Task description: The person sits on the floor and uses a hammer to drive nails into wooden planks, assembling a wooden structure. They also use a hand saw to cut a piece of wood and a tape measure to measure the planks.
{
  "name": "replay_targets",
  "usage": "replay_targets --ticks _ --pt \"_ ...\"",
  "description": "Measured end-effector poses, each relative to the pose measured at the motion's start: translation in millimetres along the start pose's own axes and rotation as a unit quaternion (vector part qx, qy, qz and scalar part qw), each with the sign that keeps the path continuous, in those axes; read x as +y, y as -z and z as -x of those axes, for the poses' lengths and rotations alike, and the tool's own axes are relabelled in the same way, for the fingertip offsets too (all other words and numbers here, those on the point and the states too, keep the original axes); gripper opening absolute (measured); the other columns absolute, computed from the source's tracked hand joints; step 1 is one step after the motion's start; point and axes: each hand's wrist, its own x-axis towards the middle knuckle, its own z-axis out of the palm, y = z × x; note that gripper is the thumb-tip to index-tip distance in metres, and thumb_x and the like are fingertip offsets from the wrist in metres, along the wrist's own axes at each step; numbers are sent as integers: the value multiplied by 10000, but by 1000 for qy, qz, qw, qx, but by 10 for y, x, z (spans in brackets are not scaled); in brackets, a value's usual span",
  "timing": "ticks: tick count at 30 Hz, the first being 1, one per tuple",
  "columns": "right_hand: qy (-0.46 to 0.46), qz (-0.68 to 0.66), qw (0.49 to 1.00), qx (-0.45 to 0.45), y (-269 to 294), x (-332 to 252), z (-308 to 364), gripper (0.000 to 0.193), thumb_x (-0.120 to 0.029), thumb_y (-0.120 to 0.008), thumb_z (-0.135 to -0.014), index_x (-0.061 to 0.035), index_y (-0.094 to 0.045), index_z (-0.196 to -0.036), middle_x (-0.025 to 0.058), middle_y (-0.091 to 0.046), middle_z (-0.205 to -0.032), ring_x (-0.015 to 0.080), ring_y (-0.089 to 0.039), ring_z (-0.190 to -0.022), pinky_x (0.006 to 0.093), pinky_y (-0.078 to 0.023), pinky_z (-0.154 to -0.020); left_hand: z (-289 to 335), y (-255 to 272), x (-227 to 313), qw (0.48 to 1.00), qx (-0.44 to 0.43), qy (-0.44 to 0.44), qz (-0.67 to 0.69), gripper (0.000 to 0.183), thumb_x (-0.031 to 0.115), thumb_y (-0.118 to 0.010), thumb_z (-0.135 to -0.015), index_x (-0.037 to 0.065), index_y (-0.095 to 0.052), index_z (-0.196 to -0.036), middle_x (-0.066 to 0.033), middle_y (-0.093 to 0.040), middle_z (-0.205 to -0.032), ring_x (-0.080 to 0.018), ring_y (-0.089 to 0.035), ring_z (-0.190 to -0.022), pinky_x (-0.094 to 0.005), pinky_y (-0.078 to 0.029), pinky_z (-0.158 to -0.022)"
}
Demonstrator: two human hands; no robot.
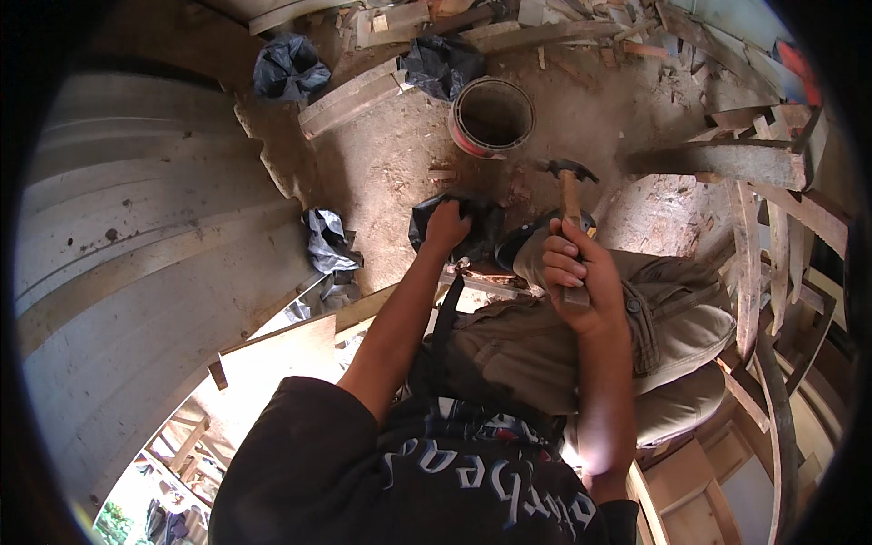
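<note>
Right hand [574,272] is clenched around the wooden handle of a hammer [569,195], which I see raised upright above the bent knee, its dark metal head at the top. Left hand [447,227] reaches down to the floor [400,173] and grips a black plastic bag [463,225] lying just in front of the dark shoe [536,236]. I can make out sawdust and wood chips spread over the dusty floor. Beyond the bag, toward the far edge of the floor, stands a round bucket [491,116] with a red band, open at the top. More black bags [289,65] lie at the far left corner among loose planks [350,98]. Curved wooden slats [747,263] are stacked along the floor's right edge.
</note>
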Motion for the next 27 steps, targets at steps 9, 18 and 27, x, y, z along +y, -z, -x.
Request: replay_targets --ticks 9,18,27 --pt "56 -41 997 -41 -13 -61 -86 121 -141 -500 -1008 -22 -504 -1030 -20 -411 -701 51 -384 -510 216 -350 -435 -229 -352 48 995 1 -67 -77 399 241 -629 -801 104 -641 -1176 -177 -495 -1338 -385 -417 -1313 -595 -378 -1016" --pt "30 -55 998 -25 -13 -19 -77 116 -148 -511 -1004 -35 -492 -1022 -25 -400 -705 49 -375 -511 213 -334 -424 -454 -314 224 991 -51 3 -125 309 193 -657 -777 94 -694 -1067 -175 -608 -1204 -350 -545 -1203 -494 -424 -1010" --pt "59 -60 995 -50 25 -62 -29 99 -135 -507 -1000 -39 -486 -1009 -21 -419 -712 48 -385 -515 211 -349 -436 -223 -161 241 1000 14 26 -7 268 200 -655 -758 58 -707 -980 -213 -691 -956 -383 -660 -931 -469 -514 -864"
